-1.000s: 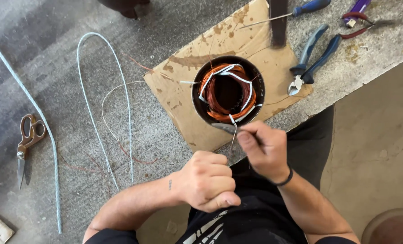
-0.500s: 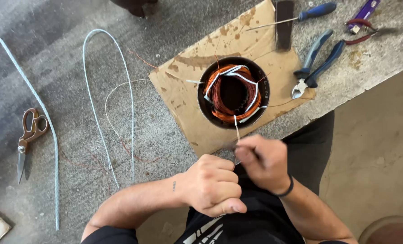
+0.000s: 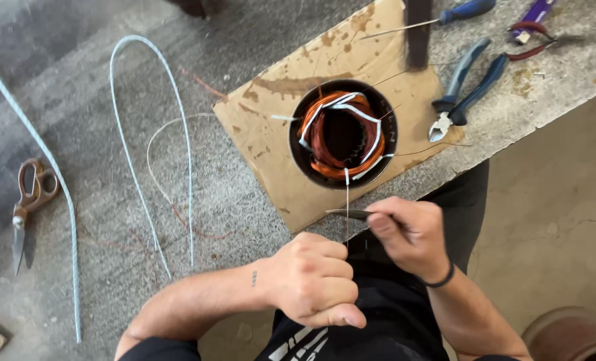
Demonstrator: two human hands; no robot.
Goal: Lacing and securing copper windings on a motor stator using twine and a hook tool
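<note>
A round black motor stator (image 3: 343, 134) with orange copper windings and white sleeving stands on a stained piece of cardboard (image 3: 291, 100). A thin wire (image 3: 347, 207) runs from its near edge down to my left hand (image 3: 315, 277), which is closed in a fist around the wire's end. My right hand (image 3: 411, 234) grips a small dark blade (image 3: 349, 214) and holds its tip against that stretched wire, just off the bench edge.
Blue-handled pliers (image 3: 462, 90), a blue-handled screwdriver (image 3: 431, 21) and purple-and-red cutters (image 3: 532, 27) lie at the back right. Scissors (image 3: 31, 200) lie at the left. Light blue cord (image 3: 147, 134) and thin wire loops cross the grey bench top (image 3: 111, 281).
Both hands have drawn nearer to my body and the wire now stands taut between stator and left fist. The blade has moved onto the wire.
</note>
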